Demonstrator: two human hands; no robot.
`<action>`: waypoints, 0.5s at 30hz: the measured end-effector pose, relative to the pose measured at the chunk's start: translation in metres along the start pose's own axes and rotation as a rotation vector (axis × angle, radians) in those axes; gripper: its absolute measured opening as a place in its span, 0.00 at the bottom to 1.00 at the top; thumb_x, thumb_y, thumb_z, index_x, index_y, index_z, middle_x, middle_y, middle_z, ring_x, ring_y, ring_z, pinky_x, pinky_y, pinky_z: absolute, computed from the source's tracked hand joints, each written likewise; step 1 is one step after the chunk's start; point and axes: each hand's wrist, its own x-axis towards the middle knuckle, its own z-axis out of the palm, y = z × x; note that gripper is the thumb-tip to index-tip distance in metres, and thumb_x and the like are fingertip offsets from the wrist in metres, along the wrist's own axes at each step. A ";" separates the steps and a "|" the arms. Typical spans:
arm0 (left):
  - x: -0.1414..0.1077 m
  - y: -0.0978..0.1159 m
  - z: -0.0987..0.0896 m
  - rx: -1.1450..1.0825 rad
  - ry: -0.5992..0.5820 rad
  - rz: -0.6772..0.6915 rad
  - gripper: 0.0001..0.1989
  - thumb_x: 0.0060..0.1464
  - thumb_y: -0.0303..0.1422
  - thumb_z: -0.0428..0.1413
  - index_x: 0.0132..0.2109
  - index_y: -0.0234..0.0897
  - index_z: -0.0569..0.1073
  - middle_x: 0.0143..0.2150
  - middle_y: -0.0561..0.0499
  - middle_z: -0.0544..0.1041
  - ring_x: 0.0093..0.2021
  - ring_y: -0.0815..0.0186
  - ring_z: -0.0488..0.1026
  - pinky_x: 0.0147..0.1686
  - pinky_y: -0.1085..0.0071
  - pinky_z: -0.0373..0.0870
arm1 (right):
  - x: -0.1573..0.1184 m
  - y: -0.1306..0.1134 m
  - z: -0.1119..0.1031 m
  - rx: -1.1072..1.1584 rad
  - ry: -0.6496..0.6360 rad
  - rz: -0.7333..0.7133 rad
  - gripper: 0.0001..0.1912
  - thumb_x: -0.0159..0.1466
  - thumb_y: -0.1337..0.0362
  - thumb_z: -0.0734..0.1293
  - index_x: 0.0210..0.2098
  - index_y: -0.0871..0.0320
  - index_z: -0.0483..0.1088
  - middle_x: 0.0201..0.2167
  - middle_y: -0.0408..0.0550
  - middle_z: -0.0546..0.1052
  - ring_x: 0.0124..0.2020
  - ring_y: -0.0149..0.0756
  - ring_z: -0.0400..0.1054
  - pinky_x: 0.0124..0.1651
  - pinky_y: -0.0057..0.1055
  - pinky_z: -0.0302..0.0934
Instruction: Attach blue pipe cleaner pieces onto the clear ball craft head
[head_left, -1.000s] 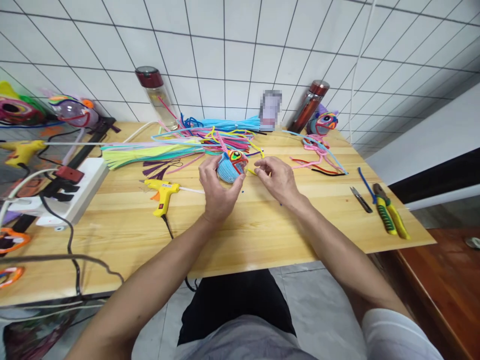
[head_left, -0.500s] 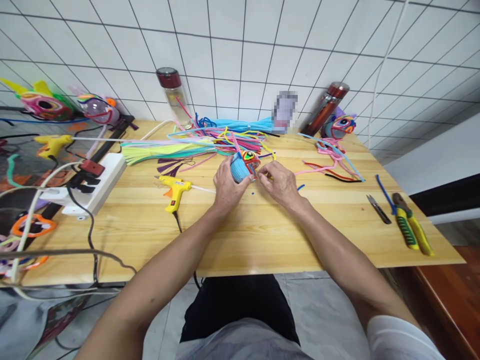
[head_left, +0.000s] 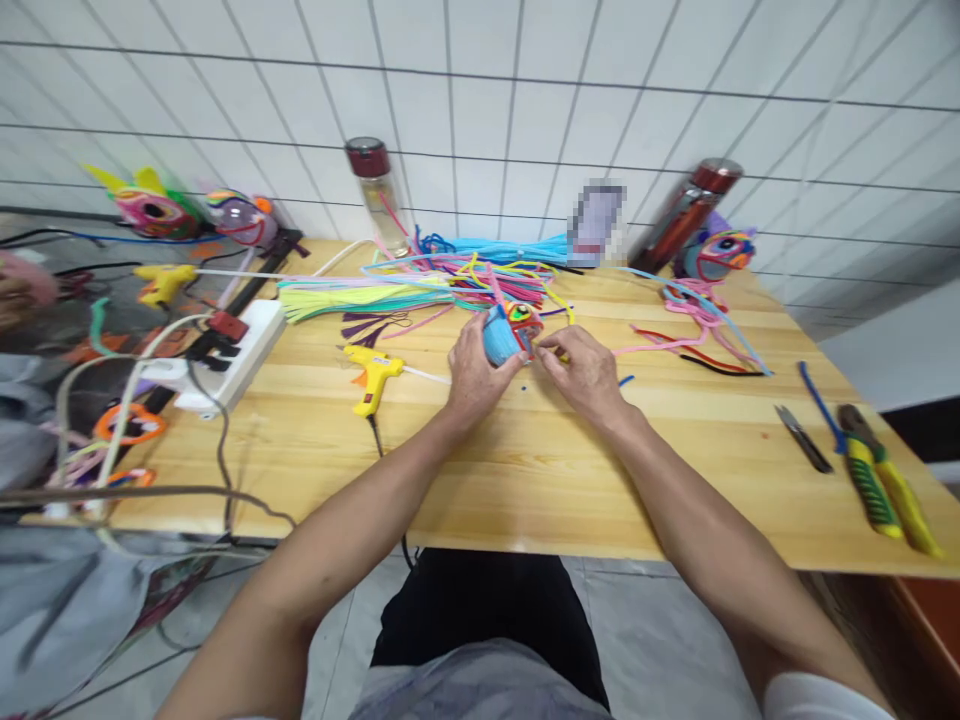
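Observation:
My left hand [head_left: 478, 365] is wrapped round a small craft figure [head_left: 504, 338], covered in light-blue pipe cleaner, with a green, yellow and red eye and a red outline. Close against its right side, my right hand [head_left: 581, 365] pinches a short piece of yellow pipe cleaner [head_left: 564, 356], mostly hidden by the fingers. A tiny blue bit [head_left: 523, 388] lies on the wood below the figure. To the left of my left hand rests a yellow glue gun [head_left: 373, 378] with a white glue stick in its back.
Pipe cleaner bundles [head_left: 367, 295] lie behind the hands, before two flasks [head_left: 379, 190]. Pliers [head_left: 877, 480] and small snips [head_left: 802, 438] are at right. A power strip [head_left: 244, 355] with cords stands left. Finished figures [head_left: 157, 205] sit at the back. A person shows at the left edge.
The view has turned left, so the table things appear further right. A person has come into view at the left edge. Both hands keep nearly the same hold on the figure.

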 end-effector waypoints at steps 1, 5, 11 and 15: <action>-0.001 0.002 0.000 0.000 0.004 -0.002 0.41 0.55 0.41 0.70 0.71 0.40 0.64 0.71 0.36 0.72 0.74 0.46 0.68 0.73 0.48 0.63 | -0.001 -0.001 -0.002 0.016 0.002 0.049 0.08 0.69 0.61 0.67 0.40 0.54 0.79 0.40 0.53 0.85 0.42 0.45 0.80 0.49 0.40 0.73; -0.003 0.012 -0.002 0.059 -0.023 -0.022 0.42 0.55 0.43 0.71 0.71 0.40 0.63 0.71 0.36 0.72 0.73 0.48 0.68 0.72 0.50 0.65 | -0.002 0.001 -0.006 0.072 -0.055 0.361 0.19 0.66 0.49 0.70 0.51 0.52 0.77 0.45 0.55 0.86 0.41 0.51 0.82 0.48 0.50 0.75; -0.002 0.017 -0.006 0.085 -0.070 -0.031 0.42 0.58 0.47 0.68 0.72 0.45 0.60 0.73 0.37 0.70 0.75 0.49 0.66 0.71 0.46 0.66 | -0.006 0.017 0.002 0.158 -0.125 0.375 0.18 0.66 0.39 0.68 0.47 0.39 0.79 0.42 0.53 0.86 0.40 0.61 0.81 0.50 0.68 0.71; -0.001 0.020 -0.007 -0.011 -0.092 -0.078 0.45 0.54 0.50 0.71 0.72 0.47 0.60 0.73 0.35 0.68 0.76 0.44 0.64 0.72 0.40 0.63 | -0.010 0.017 0.004 0.266 -0.049 0.280 0.17 0.66 0.38 0.69 0.46 0.36 0.82 0.39 0.55 0.85 0.35 0.59 0.79 0.45 0.68 0.70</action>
